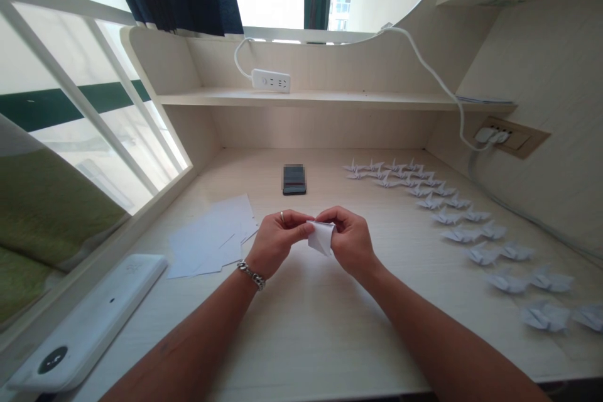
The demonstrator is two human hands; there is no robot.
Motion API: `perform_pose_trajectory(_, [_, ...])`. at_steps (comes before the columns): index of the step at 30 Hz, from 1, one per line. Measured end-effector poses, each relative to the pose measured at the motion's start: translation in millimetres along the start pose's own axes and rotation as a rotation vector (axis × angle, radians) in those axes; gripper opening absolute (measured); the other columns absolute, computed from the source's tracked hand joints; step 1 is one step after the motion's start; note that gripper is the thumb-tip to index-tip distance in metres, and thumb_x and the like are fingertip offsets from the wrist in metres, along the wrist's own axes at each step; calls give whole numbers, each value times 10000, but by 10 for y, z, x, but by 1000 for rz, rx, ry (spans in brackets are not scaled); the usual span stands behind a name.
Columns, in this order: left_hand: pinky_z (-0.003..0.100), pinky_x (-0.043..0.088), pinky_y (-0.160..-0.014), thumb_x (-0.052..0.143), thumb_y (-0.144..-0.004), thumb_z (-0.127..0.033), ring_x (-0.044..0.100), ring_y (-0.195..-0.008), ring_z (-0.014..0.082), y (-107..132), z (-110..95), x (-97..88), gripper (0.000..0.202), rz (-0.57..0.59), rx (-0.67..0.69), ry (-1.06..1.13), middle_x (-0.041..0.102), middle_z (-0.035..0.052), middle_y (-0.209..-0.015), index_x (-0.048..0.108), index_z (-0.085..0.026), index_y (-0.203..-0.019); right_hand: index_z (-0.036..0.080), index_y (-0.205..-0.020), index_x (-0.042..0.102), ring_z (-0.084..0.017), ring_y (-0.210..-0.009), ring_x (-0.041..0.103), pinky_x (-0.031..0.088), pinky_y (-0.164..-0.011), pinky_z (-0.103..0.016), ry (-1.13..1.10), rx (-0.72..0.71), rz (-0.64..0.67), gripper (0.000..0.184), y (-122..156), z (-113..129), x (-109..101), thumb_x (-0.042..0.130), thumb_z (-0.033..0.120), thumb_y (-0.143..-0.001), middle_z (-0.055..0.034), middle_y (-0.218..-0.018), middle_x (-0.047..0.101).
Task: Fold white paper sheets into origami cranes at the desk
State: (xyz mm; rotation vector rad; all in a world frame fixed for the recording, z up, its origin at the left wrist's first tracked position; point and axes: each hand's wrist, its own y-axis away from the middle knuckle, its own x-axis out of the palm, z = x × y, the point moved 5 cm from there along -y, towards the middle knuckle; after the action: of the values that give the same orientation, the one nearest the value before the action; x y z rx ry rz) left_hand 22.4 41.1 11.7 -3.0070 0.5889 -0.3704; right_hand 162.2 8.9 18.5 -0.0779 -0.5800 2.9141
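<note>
Both of my hands meet above the middle of the desk, pinching a small folded piece of white paper. My left hand, with a ring and a metal bracelet, grips its left edge with closed fingers. My right hand holds its right side, fingers curled over the top. The paper is partly folded into a pointed shape and hangs between the two hands, just above the desk.
A loose stack of white paper sheets lies to the left. Several folded paper cranes run in two rows along the right side. A dark phone lies at the back. A white flat device sits at the left edge; a power strip rests on the shelf.
</note>
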Motion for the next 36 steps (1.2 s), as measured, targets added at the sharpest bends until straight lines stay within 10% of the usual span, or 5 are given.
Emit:
perform_pose_trajectory(22, [275, 505, -642, 852, -556, -310, 635, -667, 149, 16, -55, 48, 341, 38, -10, -100, 710, 52, -748, 684, -122, -786, 180, -787, 678, -172, -676, 616, 478, -585, -258, 150, -58, 13, 124, -5, 44, -40, 613, 141, -688, -24, -747, 679])
perform_pose_trajectory(36, [275, 517, -668, 805, -640, -385, 623, -654, 123, -26, -24, -76, 349, -158, 7, 16, 670, 17, -698, 615, -128, -781, 178, -959, 663, -196, -814, 684, 565, -760, -350, -326, 157, 111, 338, -43, -7, 40, 764, 353, -689, -53, -891, 723])
